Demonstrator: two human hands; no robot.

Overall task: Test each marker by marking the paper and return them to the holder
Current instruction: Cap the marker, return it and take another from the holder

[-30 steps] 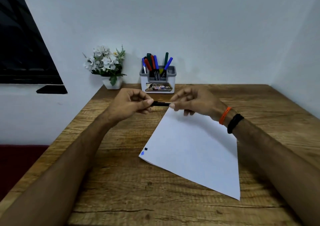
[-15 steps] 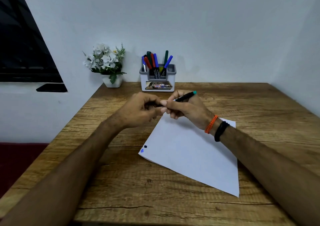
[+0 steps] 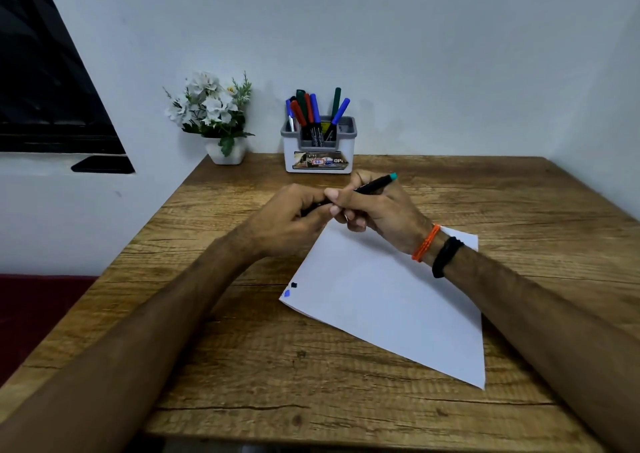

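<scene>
A black marker with a teal end [image 3: 375, 184] is held over the top corner of the white paper [image 3: 388, 300]. My right hand [image 3: 375, 210] grips its barrel, the teal end pointing up and right. My left hand [image 3: 291, 220] is curled round the marker's other end, which is hidden by the fingers. The two hands touch. The paper lies slanted on the wooden table [image 3: 242, 366] and carries a black mark and a blue mark [image 3: 290, 289] at its left corner. The grey and white holder [image 3: 318, 158] stands at the back against the wall with several markers [image 3: 311, 109] in it.
A white pot of white flowers [image 3: 214, 116] stands left of the holder at the table's back left corner. Walls close the table at the back and on the right. A dark window [image 3: 45, 88] is on the left.
My hands have drawn together and moved a little left. The marker has tilted, so its teal end now sticks up to the right of my right hand.
</scene>
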